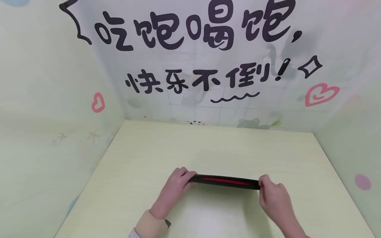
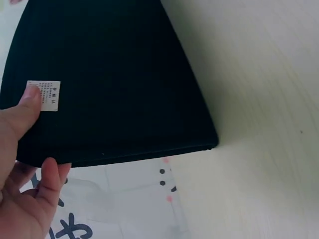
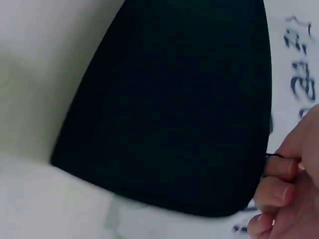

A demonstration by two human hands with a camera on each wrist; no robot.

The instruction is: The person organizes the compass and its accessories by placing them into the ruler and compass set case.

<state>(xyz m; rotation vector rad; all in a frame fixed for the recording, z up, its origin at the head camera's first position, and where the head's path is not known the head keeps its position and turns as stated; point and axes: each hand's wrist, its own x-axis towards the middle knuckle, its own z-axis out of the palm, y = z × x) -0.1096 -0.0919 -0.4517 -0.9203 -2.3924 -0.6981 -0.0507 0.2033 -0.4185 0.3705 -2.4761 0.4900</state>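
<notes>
A flat black pouch [image 1: 223, 181] stands on edge over the table, its long upper side facing the head camera with a strip of red lining in its narrow opening. At the upper left corner my left hand [image 1: 178, 180] grips it. In the left wrist view, that thumb lies over a small white printed label [image 2: 51, 97] on the pouch's face, with the fingers behind the edge. My right hand [image 1: 275, 196] pinches the upper right corner; in the right wrist view, a thin black loop [image 3: 273, 155] shows by its fingers [image 3: 274, 191]. Much of each palm is hidden.
The pale wooden table [image 1: 148, 148] spreads around the pouch. Behind it rises a white wall sheet [image 1: 178, 109] with large black lettering, and printed side panels [image 1: 44, 132] flank the table left and right.
</notes>
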